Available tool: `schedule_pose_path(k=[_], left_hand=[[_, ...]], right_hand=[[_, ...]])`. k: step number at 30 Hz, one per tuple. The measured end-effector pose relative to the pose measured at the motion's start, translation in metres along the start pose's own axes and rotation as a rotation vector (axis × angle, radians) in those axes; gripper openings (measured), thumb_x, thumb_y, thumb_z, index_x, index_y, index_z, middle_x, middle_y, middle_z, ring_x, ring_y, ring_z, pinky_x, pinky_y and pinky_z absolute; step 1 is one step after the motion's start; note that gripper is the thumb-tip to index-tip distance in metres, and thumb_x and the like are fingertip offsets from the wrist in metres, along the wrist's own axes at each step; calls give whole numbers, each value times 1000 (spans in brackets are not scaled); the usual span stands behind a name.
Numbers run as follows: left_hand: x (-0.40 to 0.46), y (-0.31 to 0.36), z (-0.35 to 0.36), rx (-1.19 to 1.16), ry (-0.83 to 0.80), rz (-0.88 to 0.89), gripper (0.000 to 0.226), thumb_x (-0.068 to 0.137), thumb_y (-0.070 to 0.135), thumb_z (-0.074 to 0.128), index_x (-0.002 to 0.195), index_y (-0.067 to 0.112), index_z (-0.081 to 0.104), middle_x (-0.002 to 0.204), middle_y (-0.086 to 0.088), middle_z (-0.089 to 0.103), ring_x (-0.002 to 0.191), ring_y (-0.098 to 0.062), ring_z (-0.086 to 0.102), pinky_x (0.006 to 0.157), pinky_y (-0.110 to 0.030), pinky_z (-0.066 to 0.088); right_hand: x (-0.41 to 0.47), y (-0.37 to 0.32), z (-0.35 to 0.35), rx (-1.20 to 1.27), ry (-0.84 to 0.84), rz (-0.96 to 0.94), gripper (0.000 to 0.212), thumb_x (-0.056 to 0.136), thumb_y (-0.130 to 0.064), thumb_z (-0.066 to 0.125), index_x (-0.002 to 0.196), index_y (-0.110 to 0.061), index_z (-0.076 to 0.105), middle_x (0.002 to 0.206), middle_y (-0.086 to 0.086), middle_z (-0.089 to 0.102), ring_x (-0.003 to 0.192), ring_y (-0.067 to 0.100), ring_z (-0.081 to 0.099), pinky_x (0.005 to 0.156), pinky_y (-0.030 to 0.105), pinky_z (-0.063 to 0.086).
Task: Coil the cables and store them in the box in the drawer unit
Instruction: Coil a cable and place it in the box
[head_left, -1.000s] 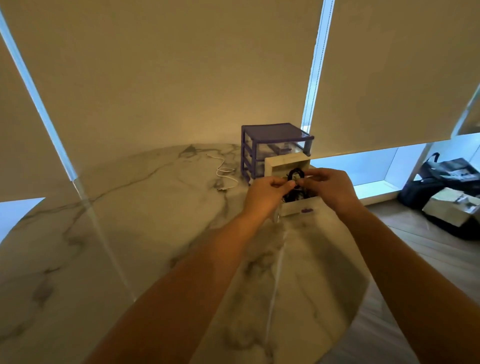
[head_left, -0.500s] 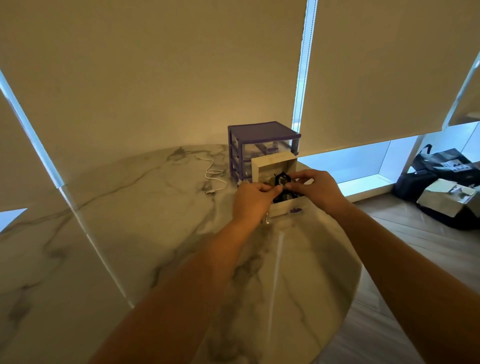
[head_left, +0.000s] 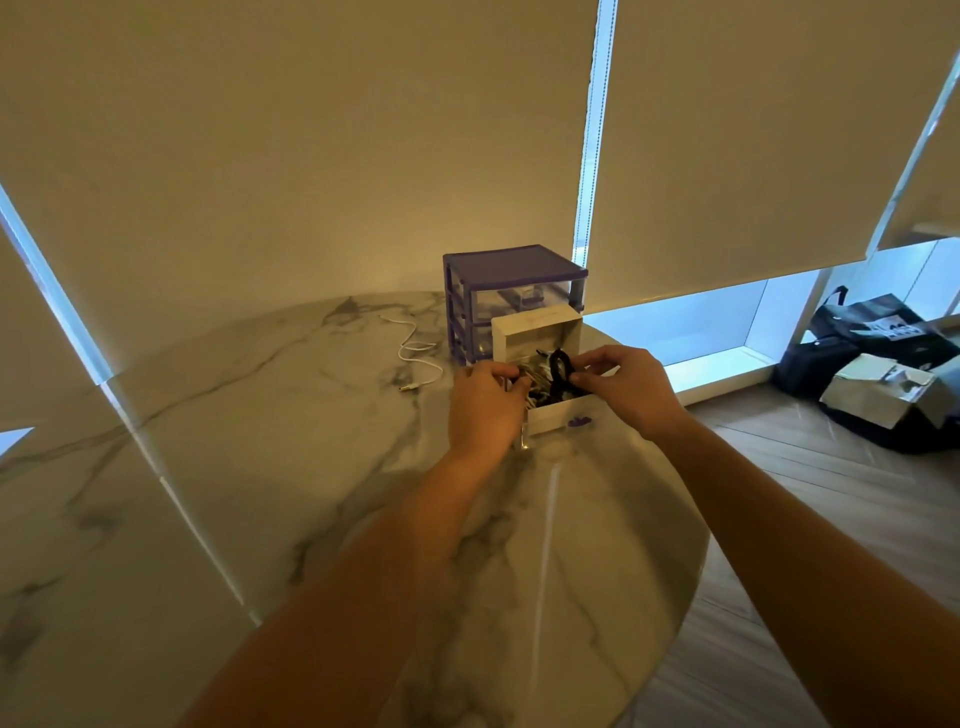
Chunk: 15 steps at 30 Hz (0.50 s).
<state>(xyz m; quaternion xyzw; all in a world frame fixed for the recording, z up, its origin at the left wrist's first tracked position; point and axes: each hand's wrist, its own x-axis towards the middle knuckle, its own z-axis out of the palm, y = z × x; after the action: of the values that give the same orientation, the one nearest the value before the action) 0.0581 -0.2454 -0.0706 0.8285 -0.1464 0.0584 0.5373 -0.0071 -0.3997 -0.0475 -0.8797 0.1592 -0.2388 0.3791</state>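
Centre frame: left hand (head_left: 483, 402) and right hand (head_left: 626, 384) both pinching black coiled cable (head_left: 558, 370) over open white box (head_left: 537, 332) before purple drawer unit (head_left: 511, 283); likely springing loose on release.

Both hands (head_left: 558, 397) on black cable (head_left: 558, 370)

Two bare forearms reach into view from the lower edge, and neither shows a sleeve, cuff or glove anywhere along its visible length. The left hand (head_left: 485, 405) and the right hand (head_left: 631, 387) are both uncovered, with no ring, watch, strap or bracelet visible at the fingers or wrists. The warm, dim light leaves the arms partly in shadow, so finer surface detail such as nails or marks cannot be made out.
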Motion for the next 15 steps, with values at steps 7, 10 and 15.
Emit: schedule_pose_path(k=[7, 10, 15], left_hand=[[-4, -7, -2, 70, -31, -37, 28, 88, 45, 63, 108, 25, 62, 125, -4, 46, 116, -23, 52, 96, -40, 47], [-6, -10, -4, 75, -21, -22, 33, 89, 47, 61, 112, 24, 62, 120, -2, 47, 111, -22, 53, 91, -35, 47], [-7, -14, -7, 96, -35, -6, 35, 90, 48, 58, 118, 28, 60, 116, 0, 48, 110, -21, 54, 89, -34, 47]], right_hand=[[2, -4, 1, -58, -18, -19, 37, 93, -31, 59, 129, -29, 56, 114, -1, 63, 97, 14, 57, 91, 33, 50], [4, -9, 4, -68, -59, -8, 40, 90, -38, 62, 126, -20, 61, 115, 1, 63, 96, 12, 54, 85, 25, 44], [1, -13, 7, -114, -49, 12, 41, 83, -33, 72, 121, -21, 62, 116, 4, 67, 100, 18, 61, 91, 32, 49]])
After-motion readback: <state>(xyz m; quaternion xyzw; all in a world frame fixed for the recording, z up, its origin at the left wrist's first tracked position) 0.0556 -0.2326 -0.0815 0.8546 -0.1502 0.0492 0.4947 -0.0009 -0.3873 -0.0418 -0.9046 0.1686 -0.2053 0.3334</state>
